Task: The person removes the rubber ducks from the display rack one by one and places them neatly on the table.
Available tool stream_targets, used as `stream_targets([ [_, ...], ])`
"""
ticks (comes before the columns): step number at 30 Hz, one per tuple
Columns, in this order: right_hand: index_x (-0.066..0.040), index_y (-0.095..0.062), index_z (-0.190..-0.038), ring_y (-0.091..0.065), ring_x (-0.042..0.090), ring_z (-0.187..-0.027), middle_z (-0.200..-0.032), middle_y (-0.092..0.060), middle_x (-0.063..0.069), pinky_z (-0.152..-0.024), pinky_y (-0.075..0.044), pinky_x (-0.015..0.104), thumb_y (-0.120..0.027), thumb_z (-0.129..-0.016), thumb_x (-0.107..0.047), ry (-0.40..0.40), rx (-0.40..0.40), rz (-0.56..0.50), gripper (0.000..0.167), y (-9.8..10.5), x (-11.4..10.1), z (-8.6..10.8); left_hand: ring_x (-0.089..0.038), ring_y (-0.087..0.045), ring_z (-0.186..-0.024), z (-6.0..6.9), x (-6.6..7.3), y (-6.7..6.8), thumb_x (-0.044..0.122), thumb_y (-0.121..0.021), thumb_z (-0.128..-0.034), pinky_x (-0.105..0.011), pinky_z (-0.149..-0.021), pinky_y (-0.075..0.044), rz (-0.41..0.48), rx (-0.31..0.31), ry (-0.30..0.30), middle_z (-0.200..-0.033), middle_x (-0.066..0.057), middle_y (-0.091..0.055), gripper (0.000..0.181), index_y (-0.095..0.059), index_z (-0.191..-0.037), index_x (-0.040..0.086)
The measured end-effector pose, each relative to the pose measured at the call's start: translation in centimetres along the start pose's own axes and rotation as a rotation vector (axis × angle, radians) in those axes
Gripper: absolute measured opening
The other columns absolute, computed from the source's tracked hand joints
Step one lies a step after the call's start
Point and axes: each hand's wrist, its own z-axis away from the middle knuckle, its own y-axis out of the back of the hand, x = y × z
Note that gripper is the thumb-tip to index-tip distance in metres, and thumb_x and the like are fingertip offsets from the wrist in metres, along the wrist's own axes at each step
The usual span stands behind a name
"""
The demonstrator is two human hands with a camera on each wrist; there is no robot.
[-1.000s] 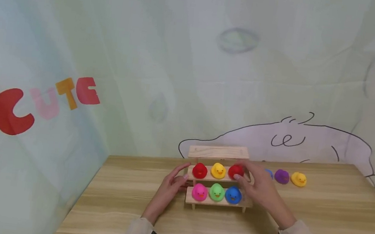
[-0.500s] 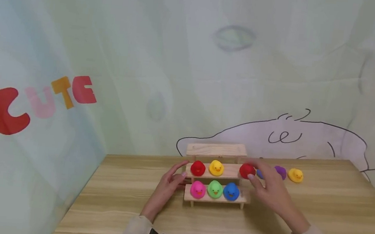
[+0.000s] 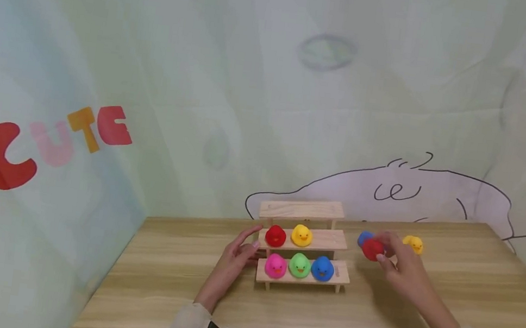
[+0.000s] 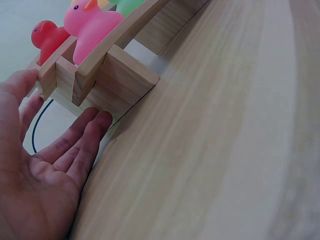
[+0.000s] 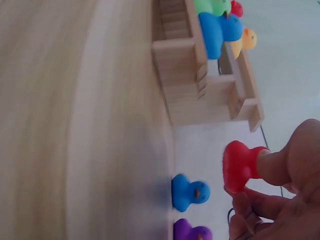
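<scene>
My right hand (image 3: 409,277) pinches a red rubber duck (image 5: 238,166) between thumb and fingers. It is off the stepped wooden stand (image 3: 304,210), to the right of it and in front of a blue rubber duck (image 3: 364,237). With its fingers nearly straight, my left hand (image 4: 47,170) touches the left end of the stand. On the middle step sit another red duck (image 3: 276,235) and a yellow duck (image 3: 302,235). The lowest step carries a pink duck (image 3: 276,266), a green duck (image 3: 300,265) and a dark blue duck (image 3: 323,269).
Behind the right hand a second yellow duck (image 3: 413,244) stands on the wooden table (image 3: 297,327). A purple duck (image 5: 190,230) shows in the right wrist view, beside the loose blue one. A printed cloth backdrop (image 3: 234,73) rises behind the table.
The right hand has lifted the red duck from the right of the middle step and carried it rightward past the stand's end. My left hand has kept its place at the stand.
</scene>
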Motion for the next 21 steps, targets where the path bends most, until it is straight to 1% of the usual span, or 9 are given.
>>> stream_targets([
  [4,0.000,-0.066,-0.124,-0.066,0.026,-0.095,-0.119,-0.077,0.024,-0.078,-0.052,0.025,-0.071,-0.091,0.012,-0.082,-0.092,-0.022,0.035,-0.2,0.7,0.3,-0.029,-0.074,-0.122,0.1,0.0,0.1,0.050,-0.061,-0.1079,-0.044,-0.105,-0.063,0.003,-0.001,-0.004,-0.157,-0.014,-0.061,0.053,-0.052,-0.158,0.034],
  [6,0.000,-0.066,-0.125,-0.066,0.026,-0.098,-0.124,-0.076,0.024,-0.080,-0.054,0.027,-0.069,-0.093,0.011,-0.135,-0.151,-0.030,0.034,-0.3,0.8,0.4,-0.029,-0.074,-0.123,0.2,0.0,0.1,0.049,-0.061,-0.1082,-0.044,-0.104,-0.063,0.002,-0.003,-0.005,-0.156,-0.015,-0.062,0.053,-0.051,-0.158,0.033],
  [8,-0.001,-0.065,-0.125,-0.067,0.027,-0.099,-0.125,-0.074,0.025,-0.080,-0.054,0.027,-0.068,-0.094,0.010,-0.175,-0.197,-0.033,0.033,-0.4,1.1,0.5,-0.029,-0.074,-0.122,0.2,0.0,0.1,0.049,-0.060,-0.1085,-0.044,-0.104,-0.063,0.003,-0.004,-0.004,-0.153,-0.016,-0.064,0.053,-0.051,-0.158,0.033],
  [11,-0.002,-0.065,-0.124,-0.068,0.026,-0.098,-0.125,-0.073,0.026,-0.079,-0.054,0.028,-0.066,-0.095,0.009,-0.197,-0.220,-0.034,0.031,-0.4,1.6,0.6,-0.028,-0.074,-0.122,0.2,-0.1,0.0,0.047,-0.060,-0.1089,-0.043,-0.103,-0.063,0.005,-0.003,-0.003,-0.152,-0.016,-0.065,0.052,-0.052,-0.158,0.033],
  [12,-0.002,-0.064,-0.123,-0.068,0.027,-0.097,-0.125,-0.073,0.026,-0.079,-0.054,0.029,-0.066,-0.095,0.010,-0.197,-0.219,-0.036,0.031,-0.4,1.7,0.7,-0.028,-0.074,-0.121,0.2,-0.1,-0.1,0.047,-0.060,-0.1090,-0.043,-0.103,-0.063,0.006,-0.002,-0.004,-0.152,-0.016,-0.065,0.051,-0.052,-0.158,0.033],
  [15,-0.002,-0.065,-0.120,-0.068,0.026,-0.095,-0.122,-0.074,0.026,-0.079,-0.055,0.028,-0.067,-0.092,0.012,-0.187,-0.219,-0.043,0.032,-0.4,2.1,0.9,-0.028,-0.075,-0.121,0.2,-0.1,-0.1,0.046,-0.060,-0.1091,-0.042,-0.103,-0.064,0.008,0.000,-0.004,-0.149,-0.016,-0.067,0.051,-0.052,-0.157,0.033],
  [17,0.000,-0.065,-0.120,-0.070,0.029,-0.096,-0.121,-0.074,0.026,-0.082,-0.060,0.034,-0.067,-0.090,0.013,-0.179,-0.221,-0.048,0.033,-0.5,2.3,0.9,-0.029,-0.074,-0.121,0.1,-0.1,-0.1,0.046,-0.060,-0.1092,-0.042,-0.103,-0.064,0.005,0.000,-0.004,-0.151,-0.016,-0.066,0.050,-0.052,-0.157,0.033],
  [19,0.001,-0.065,-0.120,-0.072,0.035,-0.099,-0.121,-0.073,0.026,-0.087,-0.064,0.044,-0.067,-0.089,0.014,-0.176,-0.226,-0.052,0.033,-0.6,2.5,1.0,-0.029,-0.074,-0.121,0.1,-0.2,0.0,0.047,-0.060,-0.1092,-0.042,-0.103,-0.064,0.004,0.001,-0.004,-0.151,-0.016,-0.066,0.051,-0.052,-0.157,0.033],
  [21,0.001,-0.064,-0.121,-0.073,0.044,-0.104,-0.121,-0.073,0.028,-0.092,-0.064,0.057,-0.067,-0.090,0.014,-0.174,-0.231,-0.054,0.033,-0.7,2.7,1.0,-0.029,-0.074,-0.122,0.1,-0.1,0.1,0.047,-0.060,-0.1090,-0.043,-0.103,-0.063,0.006,0.003,-0.004,-0.151,-0.016,-0.066,0.051,-0.052,-0.157,0.033],
])
